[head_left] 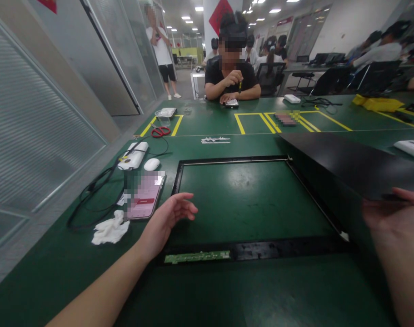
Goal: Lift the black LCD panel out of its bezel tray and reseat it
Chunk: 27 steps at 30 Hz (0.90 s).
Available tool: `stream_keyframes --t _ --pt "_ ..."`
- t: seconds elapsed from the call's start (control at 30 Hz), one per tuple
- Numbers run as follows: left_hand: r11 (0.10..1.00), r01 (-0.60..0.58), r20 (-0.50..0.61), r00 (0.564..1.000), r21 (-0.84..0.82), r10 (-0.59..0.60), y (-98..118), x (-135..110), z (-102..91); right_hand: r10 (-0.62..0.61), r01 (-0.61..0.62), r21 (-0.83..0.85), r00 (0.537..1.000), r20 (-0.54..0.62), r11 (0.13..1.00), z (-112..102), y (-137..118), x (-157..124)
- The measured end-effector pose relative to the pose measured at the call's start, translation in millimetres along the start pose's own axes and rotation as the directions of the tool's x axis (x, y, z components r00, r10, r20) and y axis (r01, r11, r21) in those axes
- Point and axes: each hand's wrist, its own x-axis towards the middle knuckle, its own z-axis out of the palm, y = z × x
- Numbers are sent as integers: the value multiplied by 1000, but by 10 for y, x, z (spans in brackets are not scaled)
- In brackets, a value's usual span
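A thin black rectangular frame (177, 179) lies flat on the green table, with a narrow green circuit strip (197, 257) along its near edge. My left hand (169, 219) rests open on the frame's left side, fingers loosely curled and holding nothing. A large dark flat panel (343, 161) is tilted up above the frame's right side. My right hand (394, 218) holds it by the near edge, thumb on top and fingers underneath.
Left of the frame lie a phone (146, 196), crumpled white tissue (110, 229), a white mouse (152, 164), a white box (133, 156) with black cables and red scissors (160, 131). A person in black sits across the table (231, 72); others work at the back right.
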Motion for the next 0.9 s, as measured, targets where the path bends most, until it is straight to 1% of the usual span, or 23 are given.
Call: stream_keyframes --t 0.07,0.13,0.2,0.27,0.37,0.43,0.47,0.5,0.57,0.63,0.77,0.9 --pt "1000 0 1 1000 -1 0 -3 2 -3 150 -144 156 988 -23 977 7 11 -10" --pt "1000 -3 2 1000 -1 3 -7 4 -8 232 -221 224 972 -22 949 11 26 -8" --pt "1000 -4 3 1000 4 4 -11 6 -12 280 -264 240 959 -35 934 19 39 4" --pt "1000 0 6 1000 12 0 -14 8 -13 340 -301 307 937 -79 903 39 42 19" --pt "1000 4 10 1000 19 -4 -21 9 -12 451 -327 481 877 -166 814 82 28 40" --pt "1000 0 12 1000 22 -1 -28 9 -11 504 -330 549 840 -199 768 100 15 48" --pt "1000 0 13 1000 24 0 -32 10 -12 509 -329 562 838 -197 759 104 10 51" --pt "1000 2 13 1000 26 -2 -35 11 -14 500 -320 571 845 -189 756 104 8 53" --pt "999 7 13 1000 33 -8 -40 15 -18 460 -295 581 874 -157 759 101 13 55" --pt "999 6 10 1000 40 -7 -40 19 -23 440 -294 576 889 -129 763 95 33 63" --pt "999 -1 10 1000 51 0 -32 25 -28 466 -361 522 881 -79 772 74 119 101" --pt "998 -7 16 1000 65 6 -25 22 -23 455 -379 474 889 -52 795 32 239 154"
